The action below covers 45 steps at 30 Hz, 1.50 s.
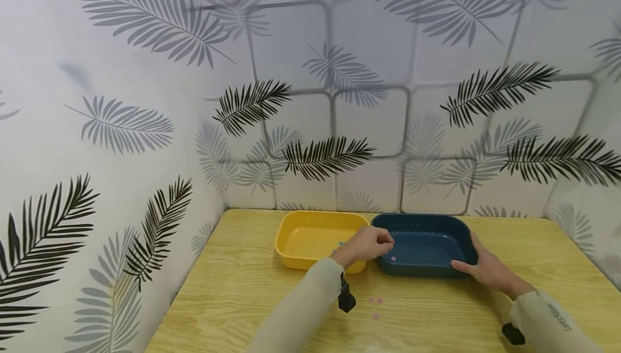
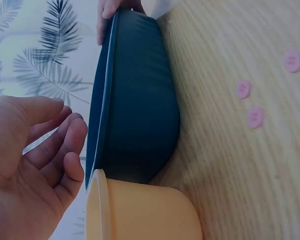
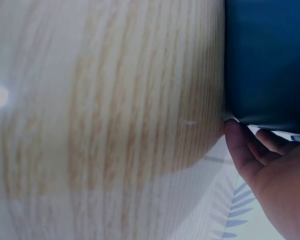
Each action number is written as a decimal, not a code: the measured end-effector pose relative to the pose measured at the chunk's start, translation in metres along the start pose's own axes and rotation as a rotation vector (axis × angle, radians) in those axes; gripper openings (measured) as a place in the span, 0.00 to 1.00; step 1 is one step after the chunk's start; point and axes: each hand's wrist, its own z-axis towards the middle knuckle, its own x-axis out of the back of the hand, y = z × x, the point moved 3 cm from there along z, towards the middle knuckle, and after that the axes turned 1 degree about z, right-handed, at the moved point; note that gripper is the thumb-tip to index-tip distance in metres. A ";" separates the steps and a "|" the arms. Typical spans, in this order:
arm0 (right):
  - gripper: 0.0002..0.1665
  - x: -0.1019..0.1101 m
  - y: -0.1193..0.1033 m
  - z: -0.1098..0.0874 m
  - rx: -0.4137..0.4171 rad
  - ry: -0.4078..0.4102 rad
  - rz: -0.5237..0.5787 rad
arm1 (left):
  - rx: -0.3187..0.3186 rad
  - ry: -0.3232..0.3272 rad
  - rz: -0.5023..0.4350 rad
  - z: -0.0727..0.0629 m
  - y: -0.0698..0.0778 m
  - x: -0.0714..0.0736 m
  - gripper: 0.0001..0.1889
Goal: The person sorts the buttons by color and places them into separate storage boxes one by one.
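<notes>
My left hand [image 1: 371, 241] hovers over the left end of a dark blue plastic basin [image 1: 422, 271], beside the yellow basin. In the left wrist view its fingers [image 2: 76, 131] are loosely curled, and nothing shows between them and the thumb. A small pink button [image 1: 393, 258] lies inside the blue basin near its left end. My right hand [image 1: 490, 268] holds the right end of the blue basin, thumb toward the front and fingers round the side. Three pink buttons, one of them a two-bar-patterned oval in the left wrist view [image 2: 255, 117], lie on the wooden table.
The yellow basin [image 1: 296, 263] stands directly left of the blue one, with several small blue pieces [image 1: 341, 243] inside, partly behind my left forearm. Both basins stand near the back edge of the table [image 1: 233, 288], before a leaf-patterned wall [image 1: 310, 126].
</notes>
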 end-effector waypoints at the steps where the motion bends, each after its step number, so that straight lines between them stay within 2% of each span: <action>1: 0.67 0.000 0.001 0.000 -0.005 -0.002 0.000 | -0.003 -0.016 -0.006 -0.003 0.000 0.000 0.08; 5: 0.67 -0.001 0.002 0.000 -0.017 -0.015 0.006 | -0.046 -0.068 -0.005 -0.017 -0.001 -0.001 0.07; 10: 0.67 -0.002 0.003 0.000 -0.016 -0.020 0.009 | -0.097 -0.106 0.040 -0.032 -0.005 -0.007 0.07; 17: 0.67 -0.001 0.004 0.000 -0.008 -0.012 0.006 | -0.210 -0.180 0.173 -0.045 -0.008 -0.013 0.08; 20: 0.67 -0.001 0.004 0.000 -0.006 -0.013 0.006 | -0.237 -0.212 0.212 -0.050 -0.011 -0.017 0.08; 29: 0.67 -0.001 0.005 0.000 -0.002 -0.015 0.021 | -0.195 -0.242 0.255 -0.061 -0.031 -0.029 0.07; 37: 0.67 -0.001 0.003 0.001 -0.008 -0.018 0.017 | -0.250 -0.232 0.365 -0.059 -0.044 -0.036 0.06; 45: 0.66 -0.001 0.002 0.002 -0.008 -0.022 0.015 | -0.249 -0.241 0.387 -0.060 -0.046 -0.036 0.04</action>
